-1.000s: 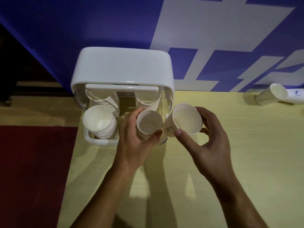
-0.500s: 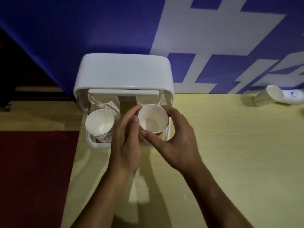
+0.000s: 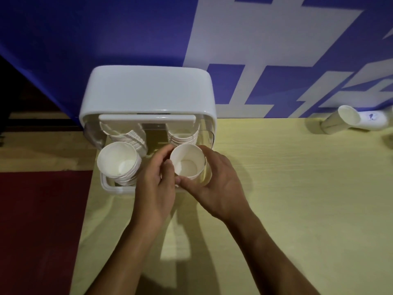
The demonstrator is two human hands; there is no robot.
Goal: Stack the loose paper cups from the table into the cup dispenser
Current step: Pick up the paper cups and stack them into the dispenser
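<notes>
Held paper cup (image 3: 188, 161) upright, mouth up, long axis near vertical, over right slot of dispenser (image 3: 148, 90). Gripped between curled fingers of left hand (image 3: 155, 184) at its left rim and thumb plus fingers of right hand (image 3: 217, 188) wrapped round it. Just left of left fingers: second stack (image 3: 118, 162). Well right of right fingers: loose cup (image 3: 340, 119) on its side, axis roughly left-right.

One cup dispenser, four cup stacks, one loose cup, two hands.
In the cup dispenser (image 3: 148, 90): front-left stack (image 3: 118, 165), rear-left stack (image 3: 129, 138), rear-right stack (image 3: 182, 138), front-right stack (image 3: 188, 165); cups per stack uncountable. Far right of the dispenser: one loose cup (image 3: 338, 121), one white object (image 3: 375, 122) beside it. Two hands, left hand (image 3: 153, 188) and right hand (image 3: 219, 188), grip the front-right stack.
</notes>
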